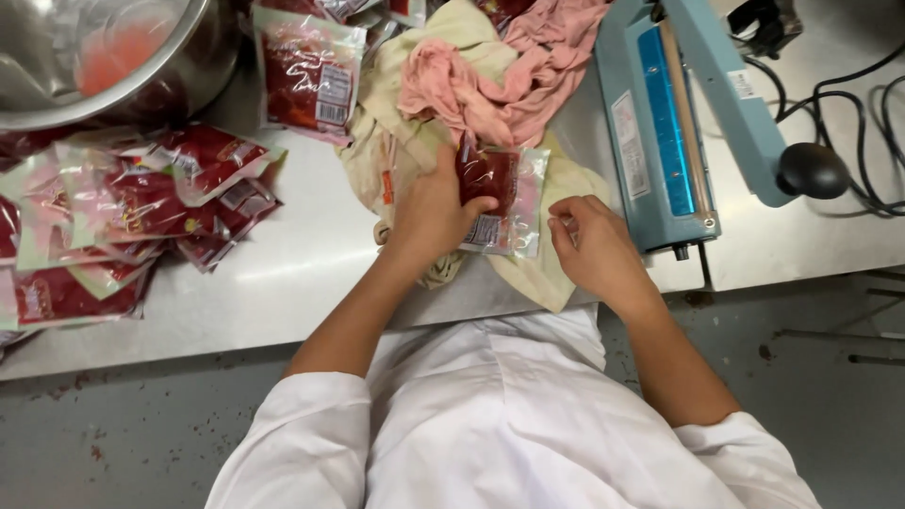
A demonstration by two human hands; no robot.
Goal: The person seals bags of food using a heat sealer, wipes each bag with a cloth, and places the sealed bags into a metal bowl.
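Left hand (436, 212) grip wraps the pouch (498, 200), pressing it on the cloth (542, 273), frame centre. Right hand (594, 247) pinches its right edge, fingers narrow. Risk: open edge could smear red fill, weakening a seal at the sealer (665, 123), right. Pouch: clear, dark red contents, label low.

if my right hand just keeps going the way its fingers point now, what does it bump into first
Most likely the clear pouch of red filling that the left hand presses onto the cloth. The right hand has fingertips at the pouch's right edge; whether they touch is unclear.
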